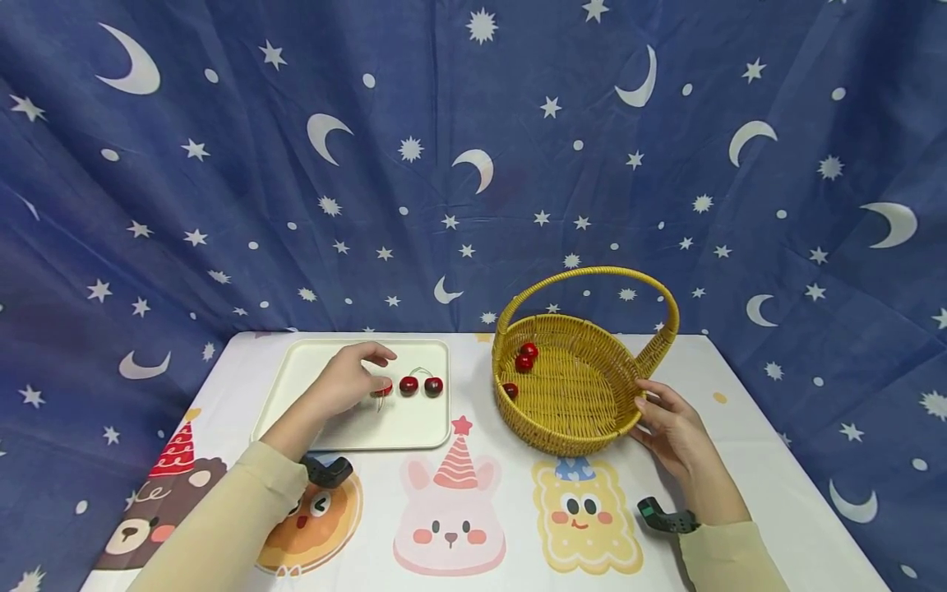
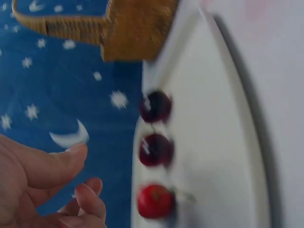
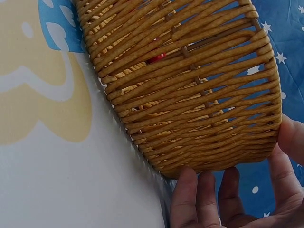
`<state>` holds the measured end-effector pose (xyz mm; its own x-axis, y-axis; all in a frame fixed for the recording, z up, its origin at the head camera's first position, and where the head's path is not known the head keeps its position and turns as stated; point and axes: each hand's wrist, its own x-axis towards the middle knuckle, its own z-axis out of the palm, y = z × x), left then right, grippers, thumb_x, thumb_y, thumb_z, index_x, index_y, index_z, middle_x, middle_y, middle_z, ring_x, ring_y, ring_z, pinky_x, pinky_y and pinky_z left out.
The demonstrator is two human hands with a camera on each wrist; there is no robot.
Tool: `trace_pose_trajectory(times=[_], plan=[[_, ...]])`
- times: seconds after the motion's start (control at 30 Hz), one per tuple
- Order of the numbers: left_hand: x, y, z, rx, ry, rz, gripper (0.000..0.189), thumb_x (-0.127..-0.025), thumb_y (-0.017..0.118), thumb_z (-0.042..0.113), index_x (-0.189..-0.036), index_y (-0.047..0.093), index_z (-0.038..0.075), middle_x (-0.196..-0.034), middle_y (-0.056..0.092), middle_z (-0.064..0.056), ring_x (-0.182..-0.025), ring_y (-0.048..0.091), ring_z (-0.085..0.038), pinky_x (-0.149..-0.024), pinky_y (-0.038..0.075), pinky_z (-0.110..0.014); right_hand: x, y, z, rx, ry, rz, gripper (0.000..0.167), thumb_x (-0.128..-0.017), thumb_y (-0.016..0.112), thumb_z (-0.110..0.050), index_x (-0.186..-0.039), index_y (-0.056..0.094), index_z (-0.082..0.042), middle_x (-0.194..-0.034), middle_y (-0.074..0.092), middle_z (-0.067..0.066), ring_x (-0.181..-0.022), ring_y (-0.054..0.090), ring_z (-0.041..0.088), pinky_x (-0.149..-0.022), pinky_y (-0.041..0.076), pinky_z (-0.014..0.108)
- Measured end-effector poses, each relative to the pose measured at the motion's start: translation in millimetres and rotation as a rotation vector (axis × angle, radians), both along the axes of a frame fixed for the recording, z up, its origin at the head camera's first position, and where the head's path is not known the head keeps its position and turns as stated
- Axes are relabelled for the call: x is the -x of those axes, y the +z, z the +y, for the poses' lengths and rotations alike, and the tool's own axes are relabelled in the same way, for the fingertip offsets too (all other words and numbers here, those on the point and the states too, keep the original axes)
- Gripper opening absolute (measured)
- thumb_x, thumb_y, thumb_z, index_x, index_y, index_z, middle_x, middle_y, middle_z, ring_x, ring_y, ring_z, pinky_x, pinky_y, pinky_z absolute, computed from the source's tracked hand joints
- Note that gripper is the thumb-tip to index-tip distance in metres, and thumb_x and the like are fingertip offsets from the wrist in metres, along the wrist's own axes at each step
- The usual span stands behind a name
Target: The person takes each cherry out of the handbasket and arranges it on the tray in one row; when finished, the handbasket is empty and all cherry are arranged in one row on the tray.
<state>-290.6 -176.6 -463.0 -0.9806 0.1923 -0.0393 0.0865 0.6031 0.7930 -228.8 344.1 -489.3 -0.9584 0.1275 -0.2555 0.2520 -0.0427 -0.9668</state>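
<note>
Over the cream tray [image 1: 311, 436] my left hand [image 1: 346, 380] hovers with thumb and fingers apart, holding nothing. By its thumb lies a red cherry [image 2: 155, 201] with a thin stem, partly hidden in the head view. To the right on the tray are two darker cherries, the nearer one [image 1: 408, 386] and the farther one [image 1: 433, 386], with a stem arching between them. My right hand [image 1: 669, 427] grips the right side of a yellow woven basket [image 1: 565, 444], thumb at the rim and fingers against its outer wall. Three cherries [image 1: 524, 363] sit at the basket's left inside.
The basket's tall arched handle [image 1: 592, 271] stands above it. A white cloth [image 1: 459, 518] with cartoon animals covers the table. Behind hangs a blue curtain [image 1: 414, 197] with moons and stars. Each wrist wears a black device [image 1: 666, 518].
</note>
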Motion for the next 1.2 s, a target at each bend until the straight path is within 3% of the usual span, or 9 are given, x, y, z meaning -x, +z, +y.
trace_pose_trajectory(times=[0.07, 0.2, 0.43, 0.6, 0.73, 0.83, 1.0, 1.2], plan=[[-3.8, 9.0, 10.4, -0.033, -0.035, 0.013, 0.043, -0.094, 0.079, 0.005, -0.136, 0.069, 0.006, -0.134, 0.069, -0.024, -0.080, 0.067, -0.022, -0.069, 0.053, -0.032, -0.4, 0.1, 0.5, -0.003, 0.000, 0.001, 0.044, -0.108, 0.066, -0.017, -0.149, 0.060, -0.029, -0.144, 0.048, 0.001, -0.115, 0.067, 0.010, -0.092, 0.058, 0.029], [-14.8, 26.7, 36.5, -0.113, -0.138, 0.037, 0.042, -0.091, 0.079, 0.001, -0.131, 0.072, 0.008, -0.127, 0.072, -0.020, -0.078, 0.064, -0.018, -0.068, 0.053, -0.031, -1.2, -0.4, 1.8, 0.003, 0.004, 0.007, 0.043, -0.108, 0.066, -0.017, -0.149, 0.060, -0.028, -0.140, 0.050, 0.000, -0.115, 0.067, 0.010, -0.092, 0.058, 0.030], [-33.5, 52.3, 92.6, -0.227, -0.391, 0.026, 0.042, -0.092, 0.076, -0.005, -0.131, 0.072, 0.011, -0.125, 0.072, -0.013, -0.093, 0.070, -0.017, -0.079, 0.059, -0.030, -0.7, -1.2, 2.7, -0.002, 0.004, 0.009, 0.043, -0.108, 0.066, -0.017, -0.148, 0.061, -0.028, -0.142, 0.049, 0.000, -0.114, 0.067, 0.010, -0.092, 0.058, 0.030], [-34.8, 62.6, 136.1, -0.270, -0.504, 0.006, 0.043, -0.093, 0.076, -0.006, -0.131, 0.071, 0.012, -0.132, 0.071, -0.009, -0.109, 0.073, -0.026, -0.088, 0.062, -0.030, 0.0, -1.2, 2.7, -0.001, 0.003, 0.009, 0.042, -0.107, 0.066, -0.017, -0.147, 0.062, -0.029, -0.139, 0.051, -0.002, -0.114, 0.068, 0.009, -0.092, 0.058, 0.030], [-26.9, 62.1, 169.4, -0.253, -0.569, 0.011, 0.043, -0.093, 0.077, -0.004, -0.133, 0.070, 0.011, -0.133, 0.071, -0.008, -0.121, 0.071, -0.031, -0.100, 0.061, -0.035, -0.2, -1.4, 3.1, 0.002, 0.003, 0.016, 0.040, -0.107, 0.067, -0.017, -0.146, 0.063, -0.029, -0.133, 0.054, -0.005, -0.112, 0.069, 0.010, -0.092, 0.058, 0.030], [-17.8, 57.0, 190.8, -0.188, -0.592, 0.030, 0.045, -0.093, 0.079, -0.001, -0.135, 0.069, 0.010, -0.133, 0.072, -0.007, -0.125, 0.069, -0.029, -0.107, 0.057, -0.038, -0.9, -1.9, 3.6, 0.011, 0.002, 0.024, 0.039, -0.107, 0.068, -0.017, -0.144, 0.064, -0.029, -0.130, 0.056, -0.006, -0.109, 0.070, 0.010, -0.091, 0.058, 0.031], [-1.1, 43.6, 215.8, 0.001, -0.563, 0.073, 0.050, -0.092, 0.083, 0.006, -0.139, 0.069, 0.013, -0.139, 0.071, -0.005, -0.134, 0.064, -0.028, -0.115, 0.051, -0.038, -1.6, -2.4, 3.5, 0.027, 0.006, 0.032, 0.039, -0.106, 0.068, -0.017, -0.144, 0.064, -0.027, -0.130, 0.056, -0.005, -0.108, 0.070, 0.012, -0.092, 0.058, 0.032], [9.9, 35.4, 230.3, 0.160, -0.536, 0.001, 0.058, -0.091, 0.083, 0.007, -0.145, 0.064, 0.014, -0.152, 0.063, -0.012, -0.143, 0.059, -0.030, -0.116, 0.051, -0.042, 0.2, -1.5, 2.7, 0.013, 0.008, 0.025, 0.041, -0.106, 0.068, -0.017, -0.145, 0.063, -0.028, -0.133, 0.055, -0.004, -0.112, 0.069, 0.012, -0.093, 0.058, 0.031]])
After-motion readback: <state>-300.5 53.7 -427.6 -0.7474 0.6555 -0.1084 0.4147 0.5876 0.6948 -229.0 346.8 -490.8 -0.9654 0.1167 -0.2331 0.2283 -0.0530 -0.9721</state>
